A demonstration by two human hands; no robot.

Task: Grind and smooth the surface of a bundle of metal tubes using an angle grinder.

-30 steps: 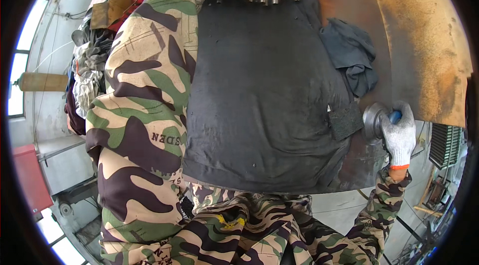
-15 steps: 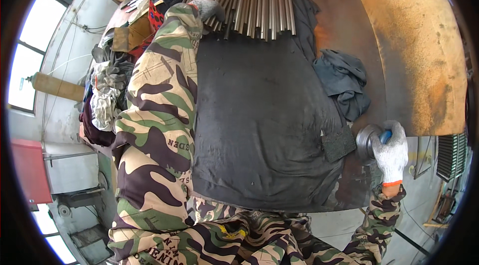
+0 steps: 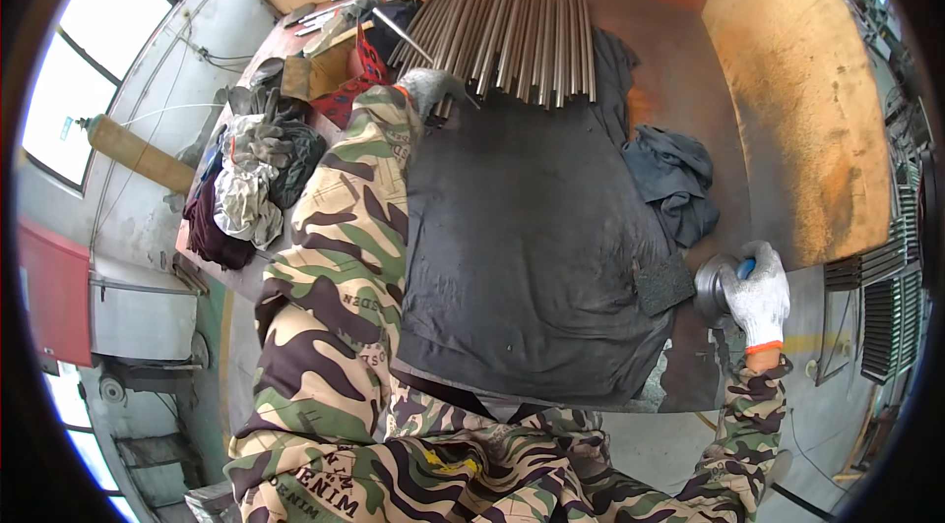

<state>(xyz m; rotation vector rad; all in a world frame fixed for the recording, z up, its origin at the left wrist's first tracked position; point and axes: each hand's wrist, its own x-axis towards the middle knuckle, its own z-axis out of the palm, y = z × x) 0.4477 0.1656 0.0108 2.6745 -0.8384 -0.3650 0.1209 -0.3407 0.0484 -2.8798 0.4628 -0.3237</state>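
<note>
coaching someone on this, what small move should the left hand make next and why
Probably draw the slim metal tube over the dark cloth: the left hand holds it at a slant beside the tube pile, and the right hand grips a round tool near the cloth's right edge.

Dark lettering (image 3: 330,493) on the camouflage jacket (image 3: 330,351)

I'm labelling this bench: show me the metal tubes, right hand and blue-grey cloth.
Metal tubes (image 3: 514,46): head view, middle of the pile.
Right hand (image 3: 762,297): head view, its gloved back.
Blue-grey cloth (image 3: 671,174): head view, its crumpled middle.
</note>
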